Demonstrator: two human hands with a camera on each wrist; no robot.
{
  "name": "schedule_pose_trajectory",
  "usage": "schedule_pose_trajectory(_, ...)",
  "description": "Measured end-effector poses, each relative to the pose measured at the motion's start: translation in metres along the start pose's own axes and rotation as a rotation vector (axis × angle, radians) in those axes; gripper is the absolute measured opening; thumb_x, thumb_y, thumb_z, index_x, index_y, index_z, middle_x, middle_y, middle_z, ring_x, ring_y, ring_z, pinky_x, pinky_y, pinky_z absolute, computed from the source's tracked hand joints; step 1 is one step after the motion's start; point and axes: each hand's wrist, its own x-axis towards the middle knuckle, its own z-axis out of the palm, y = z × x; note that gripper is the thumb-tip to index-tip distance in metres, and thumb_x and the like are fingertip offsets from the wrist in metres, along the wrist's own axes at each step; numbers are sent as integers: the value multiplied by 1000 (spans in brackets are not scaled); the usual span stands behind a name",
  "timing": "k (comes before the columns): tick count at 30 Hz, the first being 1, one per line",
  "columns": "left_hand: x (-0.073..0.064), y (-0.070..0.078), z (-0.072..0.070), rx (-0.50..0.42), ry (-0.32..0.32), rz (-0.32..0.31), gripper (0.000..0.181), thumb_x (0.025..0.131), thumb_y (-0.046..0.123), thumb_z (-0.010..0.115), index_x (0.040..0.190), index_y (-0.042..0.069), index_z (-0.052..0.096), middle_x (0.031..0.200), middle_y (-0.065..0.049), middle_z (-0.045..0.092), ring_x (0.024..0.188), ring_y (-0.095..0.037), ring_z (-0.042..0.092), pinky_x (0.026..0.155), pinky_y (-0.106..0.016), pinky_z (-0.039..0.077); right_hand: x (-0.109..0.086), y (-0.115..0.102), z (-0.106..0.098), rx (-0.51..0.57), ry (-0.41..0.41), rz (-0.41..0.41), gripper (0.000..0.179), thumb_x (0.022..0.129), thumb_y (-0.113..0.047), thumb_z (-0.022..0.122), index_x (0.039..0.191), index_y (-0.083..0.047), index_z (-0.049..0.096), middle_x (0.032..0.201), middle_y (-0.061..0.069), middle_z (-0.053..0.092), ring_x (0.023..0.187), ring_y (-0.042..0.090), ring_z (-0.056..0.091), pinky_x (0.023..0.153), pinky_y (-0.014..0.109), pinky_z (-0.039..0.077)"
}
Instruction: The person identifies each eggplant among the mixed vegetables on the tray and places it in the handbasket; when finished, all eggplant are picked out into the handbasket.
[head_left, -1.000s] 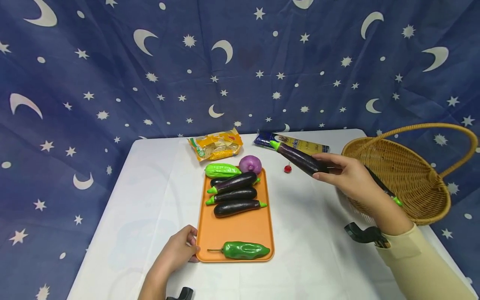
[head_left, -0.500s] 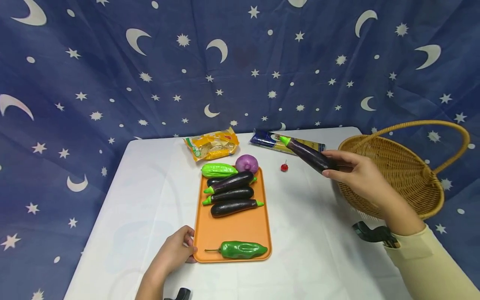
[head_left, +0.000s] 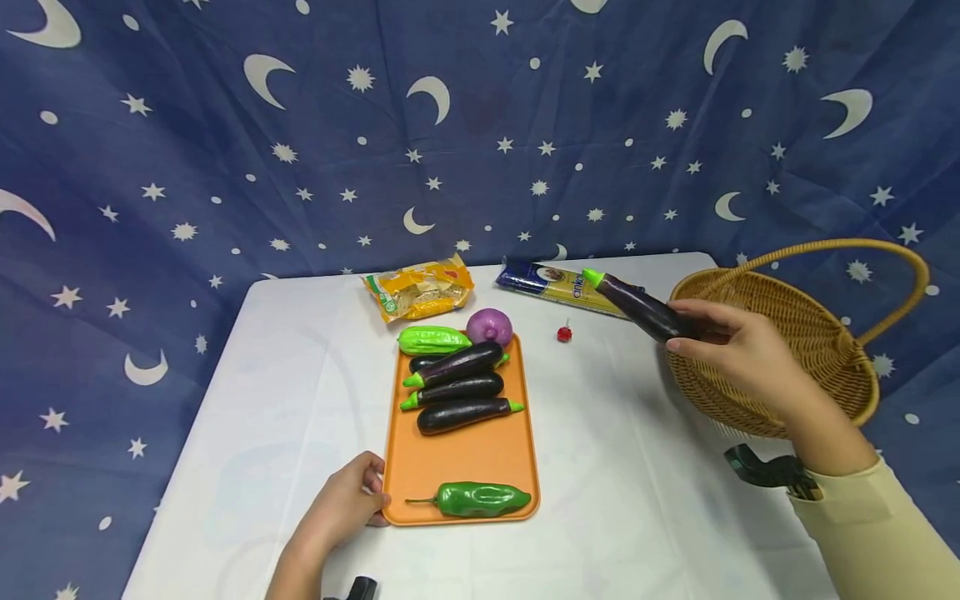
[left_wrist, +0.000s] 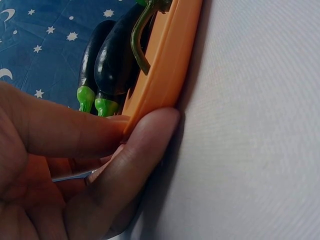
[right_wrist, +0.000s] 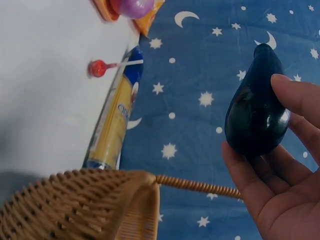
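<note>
My right hand grips an eggplant by its thick end, above the table just left of the wicker basket. In the right wrist view the eggplant sits between thumb and fingers, its glossy round end toward the camera. With thumb and finger, my left hand pinches the near left edge of an orange tray; the left wrist view shows this hold on the tray rim. Several eggplants lie in the tray, with a green pepper at its near end.
A light green ridged vegetable and a purple onion lie at the tray's far end. Behind are a yellow food bag and a pasta pack. A red lollipop lies right of the tray. The basket's handle arches up.
My right hand has carried the eggplant rightward, closer to the basket. A dark, green-tipped thing seen in the basket earlier is now out of sight behind the arm. The left hand keeps its hold.
</note>
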Motion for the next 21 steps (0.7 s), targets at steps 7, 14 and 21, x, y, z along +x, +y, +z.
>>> schedule_pose_trajectory(7, 1, 0, 0, 4, -2, -11, 35, 85, -12, 69, 115, -4, 53, 88, -11, 52, 64, -19, 63, 52, -31, 60, -5, 5, -12, -6, 15, 40, 52, 88, -29, 81, 134, -15, 64, 125, 12, 62, 90, 2, 65, 68, 17, 57)
schedule_pose_trajectory(14, 1, -1, 0, -5, -5, -8, 34, 86, -13, 69, 115, -4, 53, 88, -11, 51, 64, -19, 63, 52, -31, 60, -7, 16, -24, -53, 35, 83, 55, 88, -34, 80, 137, -17, 62, 128, 12, 60, 88, -3, 62, 66, 15, 55)
schedule_pose_trajectory(21, 0, -1, 0, -8, -3, -10, 34, 85, -14, 68, 113, -4, 53, 87, -11, 51, 63, -19, 63, 52, -31, 60, -12, 23, -28, -59, 50, 91, 56, 88, -35, 80, 138, -19, 62, 125, 8, 61, 88, -2, 63, 67, 15, 55)
